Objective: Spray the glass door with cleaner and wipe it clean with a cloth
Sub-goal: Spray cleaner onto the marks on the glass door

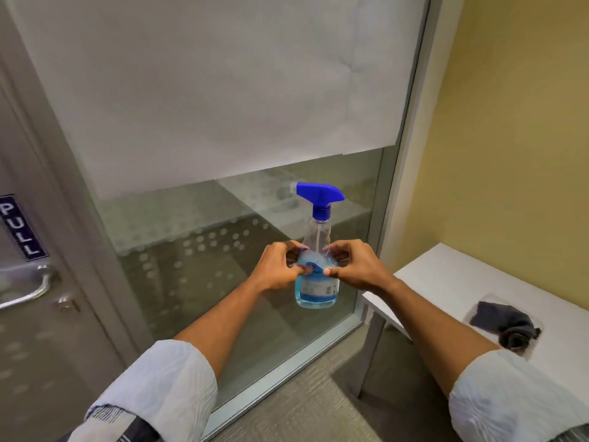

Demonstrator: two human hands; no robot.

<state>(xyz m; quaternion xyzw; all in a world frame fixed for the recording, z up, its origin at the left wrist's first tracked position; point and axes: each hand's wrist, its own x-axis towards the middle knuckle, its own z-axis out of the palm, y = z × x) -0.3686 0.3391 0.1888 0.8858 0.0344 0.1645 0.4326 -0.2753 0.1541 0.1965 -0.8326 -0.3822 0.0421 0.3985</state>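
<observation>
A clear spray bottle [318, 237] with a blue trigger head and blue liquid is held upright in front of the glass panel [223, 250]. My left hand [280, 269] grips its left side and my right hand [353, 269] grips its right side, fingers pinched on the label area. The nozzle points left. A dark cloth [503, 323] lies crumpled on the white table [446, 275] to the right, apart from both hands. The glass door [38, 314] with a PULL sign and a metal handle [25, 285] stands at the left.
A white blind [207, 90] covers the upper part of the glass panel. A yellow wall [516, 122] rises behind the table. Grey carpet [302, 409] covers the floor below the glass frame.
</observation>
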